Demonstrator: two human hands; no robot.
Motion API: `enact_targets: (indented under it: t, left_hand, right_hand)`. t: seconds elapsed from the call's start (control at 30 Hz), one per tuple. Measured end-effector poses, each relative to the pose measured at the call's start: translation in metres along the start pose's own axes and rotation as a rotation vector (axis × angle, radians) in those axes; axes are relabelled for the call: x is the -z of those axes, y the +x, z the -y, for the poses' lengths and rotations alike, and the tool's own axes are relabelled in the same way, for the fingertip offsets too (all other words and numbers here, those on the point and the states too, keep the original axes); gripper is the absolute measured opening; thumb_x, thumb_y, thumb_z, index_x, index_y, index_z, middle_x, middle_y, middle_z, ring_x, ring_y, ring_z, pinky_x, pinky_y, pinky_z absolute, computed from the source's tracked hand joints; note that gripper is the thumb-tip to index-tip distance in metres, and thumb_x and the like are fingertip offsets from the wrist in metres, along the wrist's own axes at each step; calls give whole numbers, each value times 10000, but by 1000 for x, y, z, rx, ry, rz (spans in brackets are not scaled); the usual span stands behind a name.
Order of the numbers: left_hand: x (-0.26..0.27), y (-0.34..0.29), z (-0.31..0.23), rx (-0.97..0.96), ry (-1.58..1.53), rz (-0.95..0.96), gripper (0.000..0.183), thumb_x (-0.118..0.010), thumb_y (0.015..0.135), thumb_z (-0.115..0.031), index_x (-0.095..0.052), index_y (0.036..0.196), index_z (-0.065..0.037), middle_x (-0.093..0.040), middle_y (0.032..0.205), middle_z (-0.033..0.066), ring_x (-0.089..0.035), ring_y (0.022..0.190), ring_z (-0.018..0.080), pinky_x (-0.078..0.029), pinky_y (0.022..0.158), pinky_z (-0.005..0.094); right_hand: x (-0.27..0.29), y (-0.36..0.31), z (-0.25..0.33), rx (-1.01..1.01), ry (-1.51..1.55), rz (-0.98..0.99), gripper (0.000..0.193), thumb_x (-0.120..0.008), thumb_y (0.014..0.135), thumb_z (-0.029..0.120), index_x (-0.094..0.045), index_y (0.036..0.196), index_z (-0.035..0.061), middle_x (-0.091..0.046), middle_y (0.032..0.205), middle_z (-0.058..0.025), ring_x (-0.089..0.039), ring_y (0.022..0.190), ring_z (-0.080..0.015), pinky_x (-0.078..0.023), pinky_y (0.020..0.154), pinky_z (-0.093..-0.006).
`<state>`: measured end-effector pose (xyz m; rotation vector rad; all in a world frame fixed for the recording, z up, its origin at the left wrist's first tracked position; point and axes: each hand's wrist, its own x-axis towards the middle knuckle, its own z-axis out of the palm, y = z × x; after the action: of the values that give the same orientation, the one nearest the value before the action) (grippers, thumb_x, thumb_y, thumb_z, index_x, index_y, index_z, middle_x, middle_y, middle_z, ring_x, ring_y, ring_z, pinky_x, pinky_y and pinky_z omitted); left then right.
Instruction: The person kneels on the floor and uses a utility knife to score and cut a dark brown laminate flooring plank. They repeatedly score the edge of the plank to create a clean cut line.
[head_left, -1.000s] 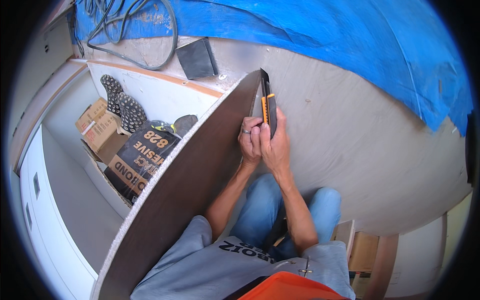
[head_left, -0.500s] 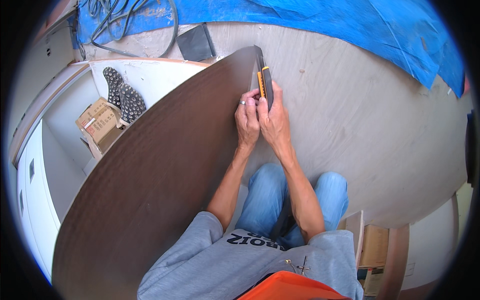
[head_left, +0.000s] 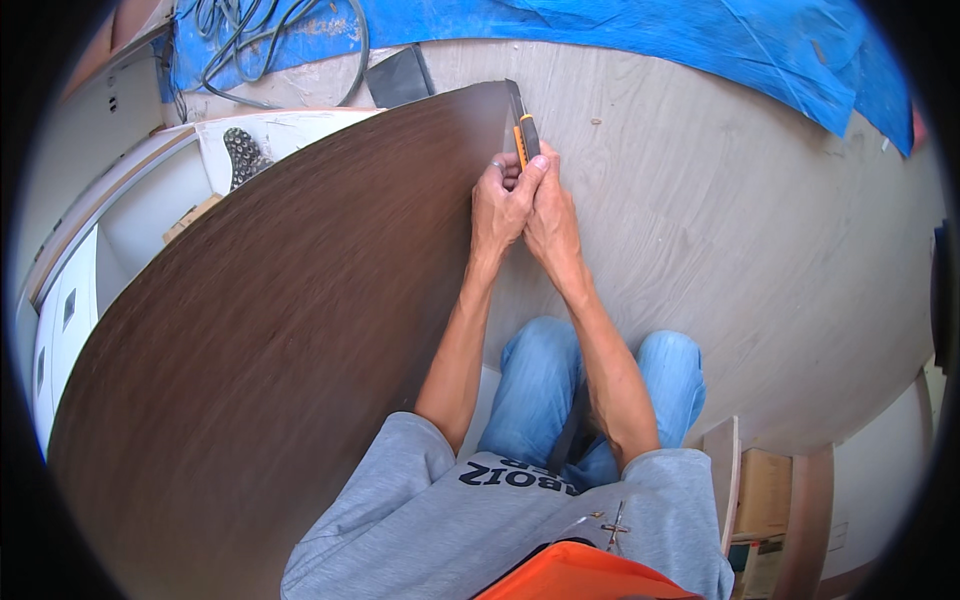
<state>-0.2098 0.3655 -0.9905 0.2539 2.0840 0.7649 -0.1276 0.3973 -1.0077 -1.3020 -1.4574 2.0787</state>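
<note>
A large dark brown panel (head_left: 280,330) with a curved-looking outer edge fills the left side, its pointed far corner near the top middle. At that corner is a black and yellow utility knife (head_left: 527,140), its blade end pointing away from me and touching or very near the panel's edge. My right hand (head_left: 553,225) is closed around the knife's handle. My left hand (head_left: 498,212), with a ring on one finger, is closed beside it, its thumb laid across the handle. Parts of the fingers of both hands are hidden.
Wood-look grey floor (head_left: 720,230) spreads to the right. Beyond lie a blue tarp (head_left: 640,30), a looped hose or cable (head_left: 270,40) and a dark flat square piece (head_left: 400,77). White cabinets (head_left: 150,215), a dotted boot (head_left: 243,158) and a cardboard box (head_left: 192,215) stand behind the panel.
The panel now covers more of the box and boots at left. My left thumb has come over onto the knife handle, and the knife and both hands sit slightly farther up the picture.
</note>
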Motion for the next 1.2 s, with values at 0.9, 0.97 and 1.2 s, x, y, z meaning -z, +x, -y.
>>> enact_targets:
  t: [0.9, 0.97, 1.2]
  left_hand:
    - [1, 5, 2, -48, 4, -25, 514, -659, 926, -389, -635, 1045, 111, -710, 853, 169, -682, 762, 192, -548, 699, 325]
    - [3, 5, 1, -31, 49, -16, 519, -657, 925, -391, -634, 1049, 113, -711, 859, 180, -687, 770, 202, -547, 702, 328]
    - [2, 5, 1, -37, 111, -23, 535, -652, 923, -399, -632, 1059, 119, -708, 890, 219, -699, 827, 242, -548, 742, 345]
  right_hand:
    - [-6, 2, -12, -30, -66, -28, 486, -505, 1017, 193, -305, 1428, 28, -690, 1039, -229, -704, 956, -372, -558, 806, -427]
    - [-5, 0, -8, -36, -46, -24, 492, -509, 1012, 187, -299, 1427, 28, -690, 1033, -234, -704, 950, -380, -557, 797, -430]
    - [-4, -2, -6, 13, -12, -24, 506, -512, 1008, 181, -282, 1433, 30, -690, 1013, -235, -705, 926, -385, -558, 787, -432]
